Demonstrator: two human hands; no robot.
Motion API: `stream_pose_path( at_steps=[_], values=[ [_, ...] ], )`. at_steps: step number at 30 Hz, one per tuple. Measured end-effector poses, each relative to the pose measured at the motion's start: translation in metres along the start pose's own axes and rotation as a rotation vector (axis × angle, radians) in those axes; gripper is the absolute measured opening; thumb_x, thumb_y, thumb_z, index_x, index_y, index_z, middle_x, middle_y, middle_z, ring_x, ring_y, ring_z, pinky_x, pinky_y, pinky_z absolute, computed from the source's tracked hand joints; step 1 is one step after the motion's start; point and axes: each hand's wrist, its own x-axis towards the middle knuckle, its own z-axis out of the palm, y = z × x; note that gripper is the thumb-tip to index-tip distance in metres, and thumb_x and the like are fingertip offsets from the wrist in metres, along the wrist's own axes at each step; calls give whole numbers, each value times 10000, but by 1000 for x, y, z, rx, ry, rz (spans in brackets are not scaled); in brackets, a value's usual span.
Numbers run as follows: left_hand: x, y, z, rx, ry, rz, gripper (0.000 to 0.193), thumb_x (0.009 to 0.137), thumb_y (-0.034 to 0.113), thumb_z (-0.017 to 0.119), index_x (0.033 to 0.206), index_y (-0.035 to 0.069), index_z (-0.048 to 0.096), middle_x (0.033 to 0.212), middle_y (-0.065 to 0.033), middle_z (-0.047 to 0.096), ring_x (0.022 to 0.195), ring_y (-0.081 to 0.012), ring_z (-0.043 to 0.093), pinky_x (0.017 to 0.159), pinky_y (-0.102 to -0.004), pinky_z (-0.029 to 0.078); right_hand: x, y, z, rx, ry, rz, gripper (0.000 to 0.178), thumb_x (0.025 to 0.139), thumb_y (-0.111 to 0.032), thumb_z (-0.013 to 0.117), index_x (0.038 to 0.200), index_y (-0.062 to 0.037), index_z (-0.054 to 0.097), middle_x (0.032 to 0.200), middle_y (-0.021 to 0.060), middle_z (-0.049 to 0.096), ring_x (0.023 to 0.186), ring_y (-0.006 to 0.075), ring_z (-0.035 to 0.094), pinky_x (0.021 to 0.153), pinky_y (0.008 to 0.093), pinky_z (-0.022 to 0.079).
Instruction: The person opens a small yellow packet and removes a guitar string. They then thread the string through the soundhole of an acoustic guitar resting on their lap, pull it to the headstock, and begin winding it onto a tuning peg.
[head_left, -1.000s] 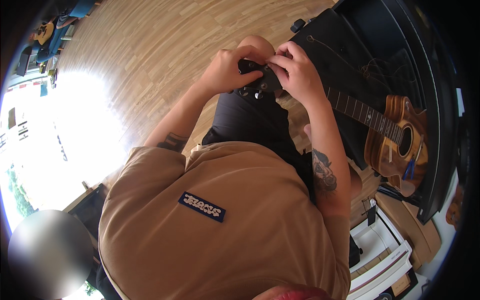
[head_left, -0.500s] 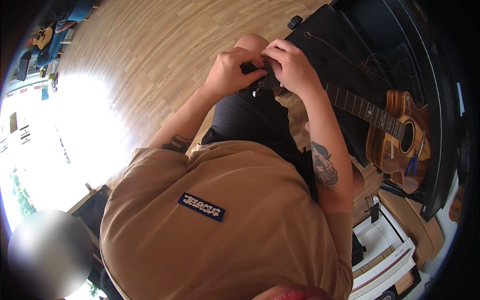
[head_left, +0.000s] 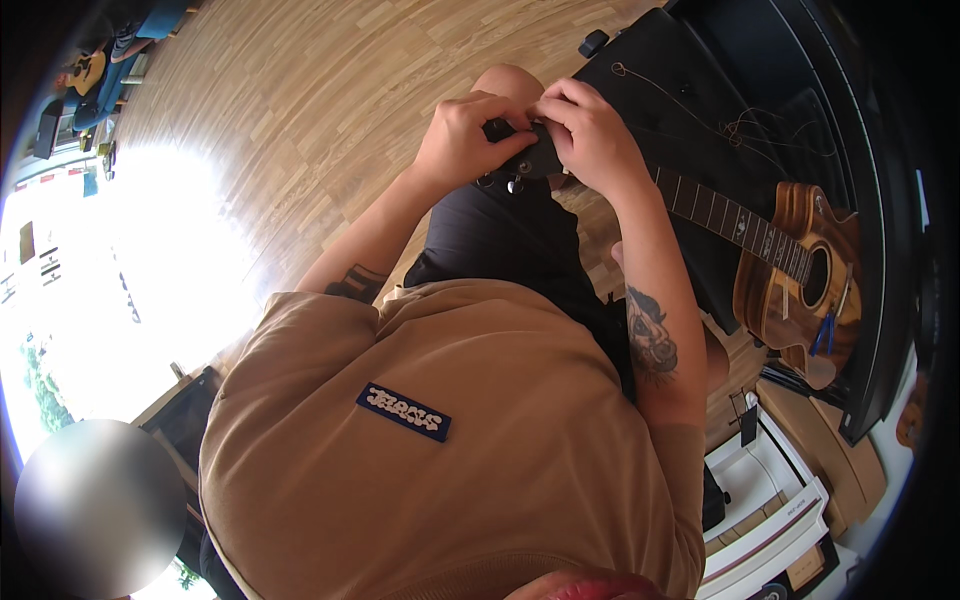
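An acoustic guitar lies at my right, its wooden body (head_left: 800, 285) on a black padded surface and its fretted neck (head_left: 715, 210) running toward my hands. Its dark headstock (head_left: 535, 158), with silvery tuning pegs (head_left: 515, 186) along the near edge, sits over my knee. My left hand (head_left: 462, 140) is closed at the headstock's left side, thumb and fingers pinched around a dark part. Across from it, my right hand (head_left: 592, 130) is closed in a pinch at the headstock's far edge. Fingertips of both hands nearly meet; whatever small thing they hold is hidden.
Loose coiled guitar strings (head_left: 735, 128) lie on the black padded surface (head_left: 640, 85). Blue strips (head_left: 824, 333) rest near the guitar's bridge. A white case-like object (head_left: 775, 500) and a brown box (head_left: 835, 450) stand at the lower right. Wooden floor (head_left: 330, 90) stretches ahead.
Both hands keep their pinch at the headstock and have shifted very slightly to the right. The guitar and the loose strings look the same.
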Motion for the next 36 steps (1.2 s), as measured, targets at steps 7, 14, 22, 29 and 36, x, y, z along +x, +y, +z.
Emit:
stream_pose_path(
  at_steps=[7,14,22,29,36],
  values=[
    [0,-1,-1,18,-7,31,150,793,104,891,913,73,807,937,-78,798,845,-235,785,781,-331,616,-4,-6,-5,-62,1,-14,156,871,-14,719,1003,-87,760,979,46,666,989,273,698,844,414,600],
    [0,-6,0,-18,13,76,143,801,65,877,928,71,813,946,-77,804,852,-230,787,789,-331,617,-4,-6,-2,-14,-13,72,146,900,-55,720,1020,-126,765,986,37,660,982,272,699,817,419,600],
    [-2,-8,5,-45,55,84,168,795,62,895,943,63,816,962,-73,809,877,-201,789,804,-314,619,3,-1,0,26,-17,107,131,904,-64,736,1003,-127,795,977,43,676,909,278,709,783,404,593],
    [-3,-6,4,-35,47,60,179,791,75,907,945,58,817,965,-82,807,869,-199,787,799,-312,618,2,2,2,22,5,100,168,898,-37,751,1041,-106,805,951,55,682,858,274,709,764,388,571],
    [-3,-9,5,-38,45,69,169,797,66,898,944,54,815,949,-80,803,853,-197,783,784,-310,615,-7,0,0,-23,11,130,139,902,-109,736,1008,-163,807,976,26,671,918,258,708,784,408,602]
  ],
)
